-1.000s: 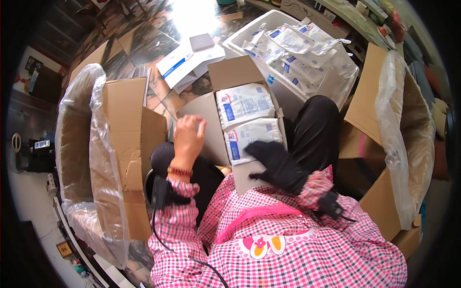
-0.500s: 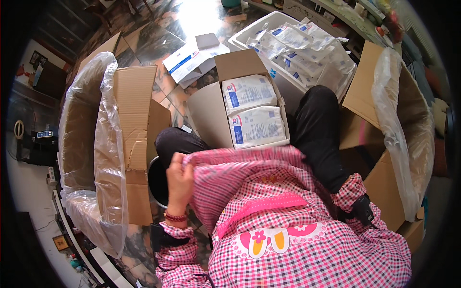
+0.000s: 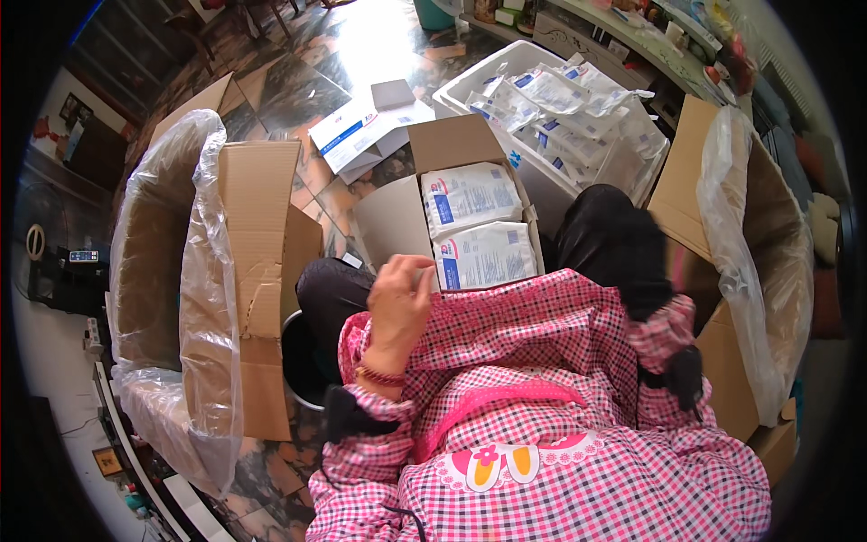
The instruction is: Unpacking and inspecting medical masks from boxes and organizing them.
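My left hand [image 3: 400, 294] hangs over the apron's upper edge, beside the near left corner of an opened cardboard box [image 3: 395, 217]. Its fingers are loosely bent, with a gap between thumb and forefinger and nothing seen in them. Two white packets [image 3: 470, 194] with blue and red print lie in that box, one behind the other. The pink checked apron [image 3: 542, 316] spreads across my lap. My right sleeve [image 3: 664, 330] ends at my right knee, where a dark blurred shape hides the hand's fingers.
A white foam bin [image 3: 449, 101] heaped with similar packets [image 3: 555, 90] stands at the back right. Tall cartons with plastic liners stand at left [image 3: 203, 298] and right [image 3: 730, 208]. A flattened white box [image 3: 348, 135] lies on the floor. A dark bucket [image 3: 302, 361] sits by my left knee.
My left hand has let go of the apron's edge and moved right, toward the box. The apron has settled over my lap. My right sleeve has shifted slightly up the picture.
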The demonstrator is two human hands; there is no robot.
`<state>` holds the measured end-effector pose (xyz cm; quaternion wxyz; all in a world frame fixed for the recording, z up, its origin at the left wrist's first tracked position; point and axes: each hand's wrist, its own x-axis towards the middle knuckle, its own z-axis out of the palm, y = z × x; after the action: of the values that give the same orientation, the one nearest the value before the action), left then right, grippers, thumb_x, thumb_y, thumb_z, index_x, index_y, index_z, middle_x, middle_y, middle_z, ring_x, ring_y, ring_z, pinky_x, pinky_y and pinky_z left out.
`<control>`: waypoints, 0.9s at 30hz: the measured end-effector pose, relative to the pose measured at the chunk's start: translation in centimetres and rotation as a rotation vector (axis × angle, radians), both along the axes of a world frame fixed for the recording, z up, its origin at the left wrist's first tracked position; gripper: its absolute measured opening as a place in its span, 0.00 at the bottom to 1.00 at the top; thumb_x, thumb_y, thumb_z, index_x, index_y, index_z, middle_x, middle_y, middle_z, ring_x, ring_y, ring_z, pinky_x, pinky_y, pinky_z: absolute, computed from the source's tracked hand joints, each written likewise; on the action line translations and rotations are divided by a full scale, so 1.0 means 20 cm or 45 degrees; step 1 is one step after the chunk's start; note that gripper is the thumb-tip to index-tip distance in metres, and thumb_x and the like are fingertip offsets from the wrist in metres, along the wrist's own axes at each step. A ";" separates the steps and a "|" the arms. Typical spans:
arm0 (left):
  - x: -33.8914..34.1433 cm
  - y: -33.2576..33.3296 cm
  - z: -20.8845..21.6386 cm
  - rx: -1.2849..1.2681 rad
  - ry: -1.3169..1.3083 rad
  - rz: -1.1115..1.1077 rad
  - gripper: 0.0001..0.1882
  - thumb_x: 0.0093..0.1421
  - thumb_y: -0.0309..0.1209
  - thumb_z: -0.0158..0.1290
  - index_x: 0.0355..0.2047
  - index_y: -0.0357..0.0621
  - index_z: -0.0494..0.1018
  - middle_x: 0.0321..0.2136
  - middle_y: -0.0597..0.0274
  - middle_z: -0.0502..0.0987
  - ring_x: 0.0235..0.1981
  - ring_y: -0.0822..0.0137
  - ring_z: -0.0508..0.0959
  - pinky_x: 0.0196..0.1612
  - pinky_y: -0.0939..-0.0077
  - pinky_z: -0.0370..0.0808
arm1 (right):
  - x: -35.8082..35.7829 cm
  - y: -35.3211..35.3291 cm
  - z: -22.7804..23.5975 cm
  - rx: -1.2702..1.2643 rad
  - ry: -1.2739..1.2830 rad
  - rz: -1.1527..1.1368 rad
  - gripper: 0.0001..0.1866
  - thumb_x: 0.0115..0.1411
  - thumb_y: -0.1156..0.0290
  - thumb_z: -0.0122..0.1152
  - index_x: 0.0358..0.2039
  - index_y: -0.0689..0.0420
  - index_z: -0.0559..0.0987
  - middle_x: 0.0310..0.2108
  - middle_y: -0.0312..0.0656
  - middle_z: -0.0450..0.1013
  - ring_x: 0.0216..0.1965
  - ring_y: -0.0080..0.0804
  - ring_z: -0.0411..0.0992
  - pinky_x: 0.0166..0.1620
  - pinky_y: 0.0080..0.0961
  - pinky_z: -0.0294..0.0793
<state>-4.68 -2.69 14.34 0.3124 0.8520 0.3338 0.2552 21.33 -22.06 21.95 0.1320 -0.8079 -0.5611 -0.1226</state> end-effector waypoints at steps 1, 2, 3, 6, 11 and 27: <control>0.03 -0.02 -0.08 0.061 0.069 0.030 0.08 0.57 0.29 0.59 0.38 0.46 0.78 0.38 0.57 0.77 0.42 0.52 0.77 0.45 0.61 0.74 | -0.06 0.13 -0.07 -0.012 0.098 0.179 0.17 0.53 0.63 0.64 0.42 0.56 0.81 0.33 0.45 0.76 0.37 0.47 0.77 0.41 0.42 0.75; 0.04 -0.03 -0.16 0.128 0.154 0.084 0.06 0.59 0.30 0.58 0.37 0.46 0.78 0.37 0.57 0.77 0.40 0.52 0.78 0.43 0.60 0.75 | -0.12 0.26 -0.20 -0.046 0.186 0.360 0.17 0.54 0.63 0.64 0.42 0.56 0.81 0.33 0.46 0.76 0.37 0.47 0.77 0.42 0.41 0.75; 0.05 -0.07 -0.21 0.167 0.180 0.116 0.07 0.58 0.30 0.60 0.36 0.45 0.77 0.36 0.55 0.77 0.39 0.51 0.77 0.43 0.59 0.74 | -0.15 0.33 -0.31 -0.128 0.206 0.433 0.17 0.54 0.64 0.64 0.43 0.56 0.81 0.34 0.46 0.76 0.37 0.47 0.77 0.42 0.41 0.75; 0.05 -0.15 -0.31 -0.015 0.285 0.123 0.18 0.50 0.37 0.68 0.38 0.46 0.75 0.33 0.56 0.76 0.34 0.53 0.78 0.38 0.61 0.76 | -0.17 0.46 -0.65 -0.326 0.209 0.518 0.17 0.55 0.64 0.62 0.44 0.57 0.80 0.35 0.48 0.75 0.39 0.47 0.76 0.43 0.39 0.75; -0.02 -0.22 -0.24 -0.228 0.330 0.075 0.31 0.43 0.47 0.73 0.41 0.43 0.73 0.30 0.61 0.76 0.31 0.62 0.79 0.35 0.66 0.77 | -0.26 0.45 -0.66 -0.389 0.278 0.422 0.41 0.44 0.52 0.71 0.58 0.56 0.71 0.57 0.56 0.65 0.56 0.53 0.68 0.51 0.52 0.69; -0.06 -0.28 -0.25 -0.068 0.492 -0.115 0.23 0.52 0.50 0.66 0.23 0.41 0.78 0.24 0.58 0.76 0.28 0.57 0.79 0.33 0.62 0.76 | -0.13 0.44 -0.45 -0.255 0.588 0.483 0.10 0.59 0.65 0.63 0.41 0.47 0.84 0.32 0.43 0.81 0.34 0.44 0.80 0.38 0.39 0.78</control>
<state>-5.94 -8.23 9.40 0.2761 0.8907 0.3555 0.0635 18.67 -13.22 12.86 0.1963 -0.7043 -0.6662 0.1470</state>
